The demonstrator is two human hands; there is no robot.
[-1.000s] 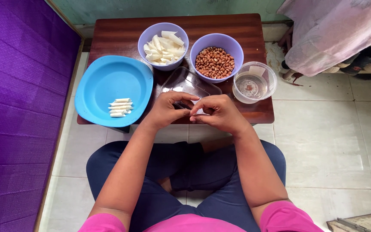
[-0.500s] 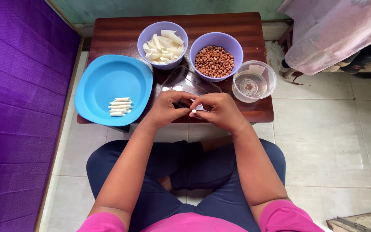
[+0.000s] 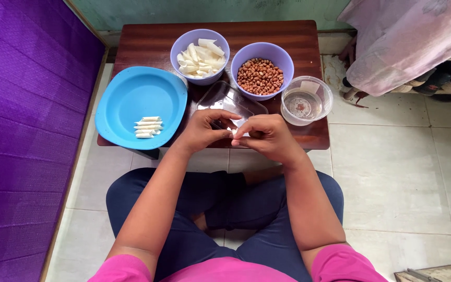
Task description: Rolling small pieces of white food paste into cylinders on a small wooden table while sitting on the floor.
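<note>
Together, left hand [image 3: 204,129], right hand [image 3: 268,137], pinching small white piece [image 3: 234,131], over clear tray [image 3: 230,102]

no packages, labels, signs or screens show anywhere in this view.

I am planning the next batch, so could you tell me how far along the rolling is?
Done: four white rolled pieces on the round blue plate. In hand: left hand and right hand pinch another. Left: many white wrappers in a purple bowl.
</note>
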